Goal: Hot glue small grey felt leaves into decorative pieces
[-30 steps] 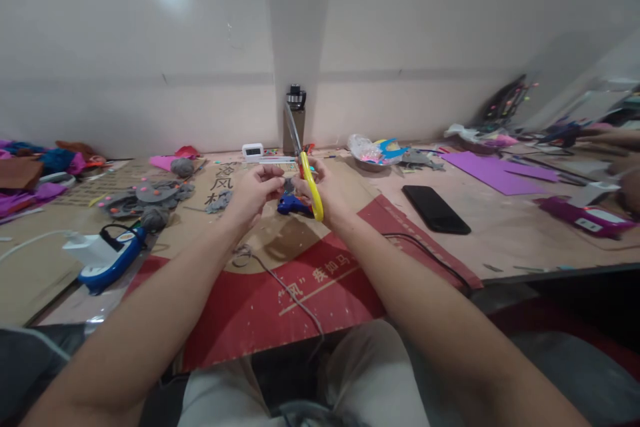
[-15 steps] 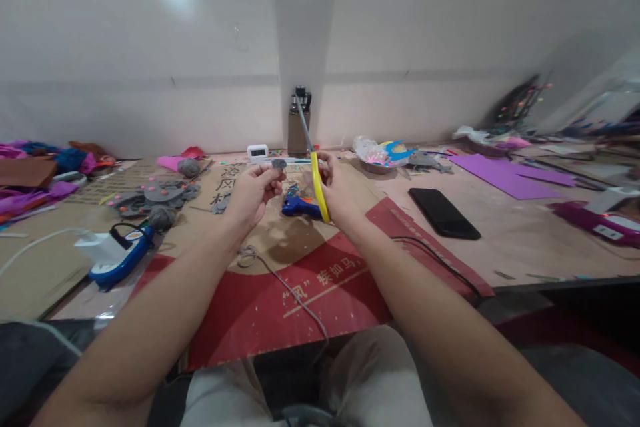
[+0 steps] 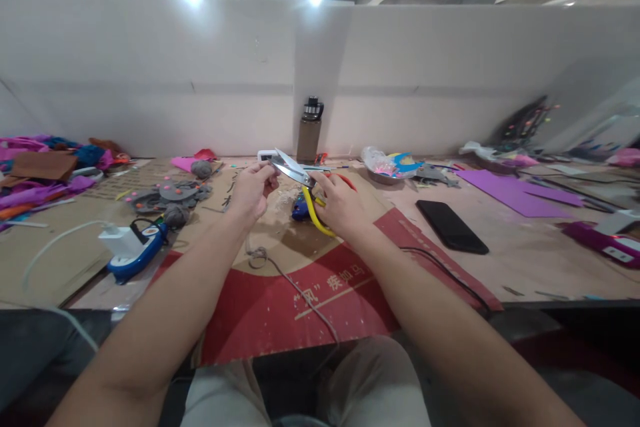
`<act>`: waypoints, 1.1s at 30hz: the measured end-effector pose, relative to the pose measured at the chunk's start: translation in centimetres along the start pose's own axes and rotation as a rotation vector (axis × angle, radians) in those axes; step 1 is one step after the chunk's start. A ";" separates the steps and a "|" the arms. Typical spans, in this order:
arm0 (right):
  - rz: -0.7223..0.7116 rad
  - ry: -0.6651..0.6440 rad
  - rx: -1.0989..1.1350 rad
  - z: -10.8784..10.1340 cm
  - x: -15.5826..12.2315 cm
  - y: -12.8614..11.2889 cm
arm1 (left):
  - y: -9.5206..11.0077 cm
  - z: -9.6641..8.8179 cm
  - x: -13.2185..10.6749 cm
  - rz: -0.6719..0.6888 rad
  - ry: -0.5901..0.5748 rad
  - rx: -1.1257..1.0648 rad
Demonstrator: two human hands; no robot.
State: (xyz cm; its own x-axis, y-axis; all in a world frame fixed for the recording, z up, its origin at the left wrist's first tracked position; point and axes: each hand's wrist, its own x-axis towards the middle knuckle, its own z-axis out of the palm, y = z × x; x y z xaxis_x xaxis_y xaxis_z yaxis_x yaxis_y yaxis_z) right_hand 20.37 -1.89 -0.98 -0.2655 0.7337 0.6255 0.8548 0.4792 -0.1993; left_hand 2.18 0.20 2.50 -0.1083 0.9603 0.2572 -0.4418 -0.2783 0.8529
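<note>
My right hand [image 3: 340,205] is closed round the yellow handles of a pair of scissors [image 3: 300,181]. The silver blades point left and are parted. My left hand [image 3: 254,188] pinches a small grey piece, mostly hidden by the fingers, right at the blade tips. Both hands hover above a sheet of red and brown cardboard [image 3: 310,293]. A blue glue gun [image 3: 300,209] lies on the cardboard just behind my right hand, largely hidden.
A black phone [image 3: 452,226] lies to the right. A white charger on a blue device [image 3: 131,248] sits at the left. Grey felt pieces [image 3: 173,197], a bottle [image 3: 309,131], a white clock [image 3: 267,155], purple sheets [image 3: 505,187] and scraps crowd the table's back.
The scissors swung from pointing up to pointing left, blades now parted at the piece in my left hand. The view tilted up slightly.
</note>
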 end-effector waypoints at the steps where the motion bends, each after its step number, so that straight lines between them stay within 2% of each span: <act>1: -0.011 0.001 -0.015 0.0 0.0 0.1 | 0.0 0.0 0.0 0.004 -0.006 0.005; 15: -0.012 -0.028 -0.101 0.2 0.0 0.2 | -0.3 -0.4 0.1 -0.008 -0.053 0.060; 22: -0.015 -0.048 -0.116 0.6 0.1 0.2 | -0.2 -0.7 0.2 -0.023 -0.004 0.060; 33: 0.001 -0.109 -0.117 0.5 0.2 0.3 | -0.1 -0.6 0.1 -0.044 0.012 0.018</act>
State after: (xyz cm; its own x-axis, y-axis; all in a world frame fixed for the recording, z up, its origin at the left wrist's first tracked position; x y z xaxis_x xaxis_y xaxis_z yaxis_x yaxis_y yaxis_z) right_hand 20.36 -1.36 -1.28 -0.3064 0.7850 0.5384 0.8995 0.4238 -0.1060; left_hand 1.72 0.33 2.15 -0.0996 0.9719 0.2135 -0.4301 -0.2355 0.8715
